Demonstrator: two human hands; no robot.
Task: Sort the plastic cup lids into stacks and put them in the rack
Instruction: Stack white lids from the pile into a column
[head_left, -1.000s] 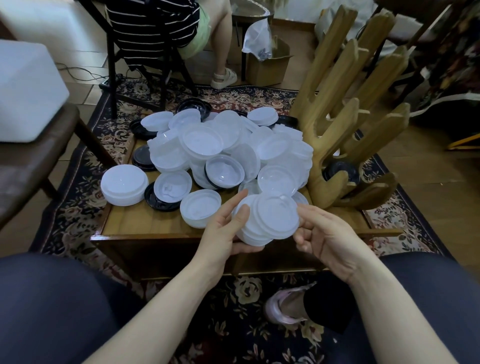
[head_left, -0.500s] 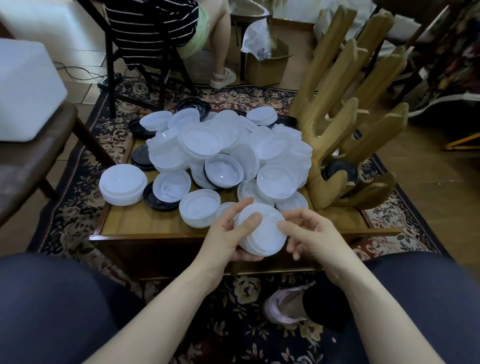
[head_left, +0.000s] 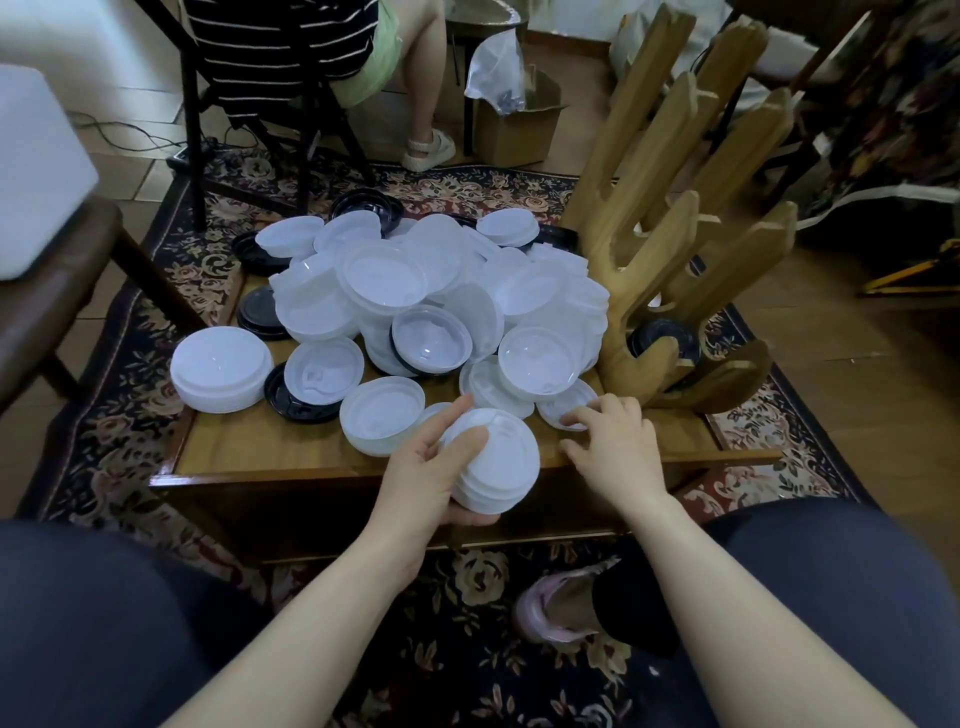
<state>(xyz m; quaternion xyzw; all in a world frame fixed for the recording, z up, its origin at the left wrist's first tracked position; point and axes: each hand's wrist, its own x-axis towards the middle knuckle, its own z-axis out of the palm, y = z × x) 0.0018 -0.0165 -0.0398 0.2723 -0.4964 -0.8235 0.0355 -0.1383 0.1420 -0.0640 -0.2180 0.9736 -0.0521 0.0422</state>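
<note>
While the left hand grips a stack of lids, the right hand, fingers loosely spread, touches a lid on the tabletop.

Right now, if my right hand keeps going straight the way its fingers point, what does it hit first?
Most likely the white lid lying flat on the table just ahead of your right hand; the fingertips look almost on its rim already, though depth is unclear.

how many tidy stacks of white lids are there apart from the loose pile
3. One stack sits at the table's left edge, a second stack near the front edge, and a third stack is held in the left hand. The loose pile may hide more.
</note>
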